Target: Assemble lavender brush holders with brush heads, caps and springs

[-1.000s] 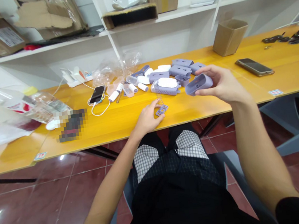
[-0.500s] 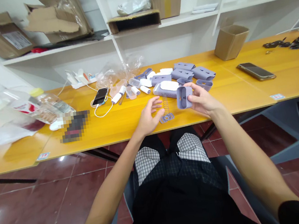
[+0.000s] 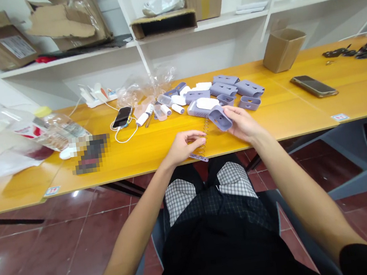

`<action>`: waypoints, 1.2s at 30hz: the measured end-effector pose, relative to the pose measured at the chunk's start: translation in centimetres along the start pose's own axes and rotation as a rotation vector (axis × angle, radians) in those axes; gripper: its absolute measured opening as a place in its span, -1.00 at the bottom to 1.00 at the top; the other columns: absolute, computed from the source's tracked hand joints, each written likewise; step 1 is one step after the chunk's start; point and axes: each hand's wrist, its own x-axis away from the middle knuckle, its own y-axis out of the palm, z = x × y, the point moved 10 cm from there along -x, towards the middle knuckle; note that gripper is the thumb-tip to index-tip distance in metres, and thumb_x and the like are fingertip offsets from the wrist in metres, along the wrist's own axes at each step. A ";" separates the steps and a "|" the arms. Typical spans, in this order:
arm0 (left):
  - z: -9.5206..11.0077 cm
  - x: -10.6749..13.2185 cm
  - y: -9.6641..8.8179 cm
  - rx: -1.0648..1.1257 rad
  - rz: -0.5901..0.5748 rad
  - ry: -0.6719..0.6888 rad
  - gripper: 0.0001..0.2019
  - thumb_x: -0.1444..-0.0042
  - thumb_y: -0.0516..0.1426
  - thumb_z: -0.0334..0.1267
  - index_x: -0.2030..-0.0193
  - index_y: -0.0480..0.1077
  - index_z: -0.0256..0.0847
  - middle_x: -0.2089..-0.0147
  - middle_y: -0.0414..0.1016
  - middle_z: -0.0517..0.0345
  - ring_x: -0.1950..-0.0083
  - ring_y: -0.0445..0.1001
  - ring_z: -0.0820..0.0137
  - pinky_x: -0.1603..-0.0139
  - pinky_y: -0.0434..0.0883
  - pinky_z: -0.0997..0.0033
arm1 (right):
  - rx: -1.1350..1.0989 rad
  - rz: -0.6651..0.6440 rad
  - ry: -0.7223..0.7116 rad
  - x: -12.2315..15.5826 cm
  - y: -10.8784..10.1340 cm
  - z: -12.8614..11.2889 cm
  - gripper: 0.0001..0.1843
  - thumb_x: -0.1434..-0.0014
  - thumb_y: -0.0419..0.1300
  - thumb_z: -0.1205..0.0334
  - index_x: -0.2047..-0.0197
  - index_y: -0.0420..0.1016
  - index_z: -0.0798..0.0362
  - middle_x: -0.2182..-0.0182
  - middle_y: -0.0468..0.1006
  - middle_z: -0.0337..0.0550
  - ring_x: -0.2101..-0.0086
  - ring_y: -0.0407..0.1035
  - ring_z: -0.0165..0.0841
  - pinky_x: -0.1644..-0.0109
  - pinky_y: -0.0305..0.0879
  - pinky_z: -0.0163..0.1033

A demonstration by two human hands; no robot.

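The worktop [image 3: 302, 113] looks like smooth, slightly glossy wood. The shell [image 3: 220, 118] in the right hand [image 3: 244, 126] is matt lilac plastic. The spring [image 3: 204, 137] is thin shiny metal wire. At 2 o'clock of the shell, the box [image 3: 282, 47] is matt cardboard. The floor tiles [image 3: 65, 243] are glossy.

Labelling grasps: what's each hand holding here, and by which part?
Left hand pinches the metal coil spring with flat lilac end plate at its lower coils. Right hand grips the lilac plastic shell by its right end.
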 end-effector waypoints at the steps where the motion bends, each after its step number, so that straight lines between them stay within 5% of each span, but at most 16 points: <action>1: -0.1 0.0 0.0 0.003 -0.022 -0.031 -0.63 -0.14 0.35 -0.08 0.02 0.63 -0.31 0.18 0.73 -0.06 0.15 0.70 0.25 -0.01 0.63 0.19 | -0.049 0.026 0.010 -0.1 -0.3 0.2 -0.60 -0.38 0.23 -0.23 -0.03 0.62 -0.13 0.15 0.67 -0.05 0.26 0.53 -0.23 0.23 0.54 -0.10; 4: -0.2 0.2 0.2 -0.015 -0.080 -0.108 -0.65 -0.11 0.36 -0.13 0.04 0.65 -0.32 0.18 0.73 -0.05 0.18 0.69 0.29 0.05 0.62 0.27 | -0.218 0.046 0.036 -0.2 -0.4 0.6 -0.69 -0.28 0.39 -0.16 0.14 0.64 -0.11 0.34 0.56 -0.16 0.42 0.37 -0.37 0.40 0.36 -0.24; 9: 0.0 0.4 0.3 -0.054 -0.109 -0.163 -0.72 -0.10 0.33 -0.21 0.08 0.66 -0.31 0.19 0.74 -0.04 0.19 0.68 0.33 0.04 0.60 0.30 | -0.265 0.005 0.050 0.0 0.7 0.5 -0.65 -0.18 0.47 -0.14 0.18 0.67 -0.05 0.39 0.50 -0.22 0.44 0.30 -0.42 0.42 0.28 -0.28; 26: 0.1 0.4 0.4 -0.041 -0.113 -0.170 -0.78 -0.14 0.31 -0.26 0.10 0.65 -0.30 0.22 0.72 0.00 0.24 0.66 0.38 0.08 0.60 0.31 | -0.075 -0.017 0.002 -0.4 1.1 1.5 -0.55 -0.21 0.43 -0.17 -0.01 0.72 -0.05 0.15 0.72 -0.15 0.21 0.54 -0.27 0.08 0.50 -0.13; 36: 0.1 0.1 0.5 -0.026 -0.096 -0.130 -0.82 -0.17 0.30 -0.27 0.13 0.62 -0.30 0.26 0.69 0.03 0.24 0.64 0.39 0.07 0.59 0.32 | -0.007 -0.037 -0.043 0.3 2.3 -0.1 -0.53 -0.18 0.46 -0.17 0.00 0.70 -0.03 0.07 0.75 -0.09 0.14 0.60 -0.20 -0.07 0.52 -0.01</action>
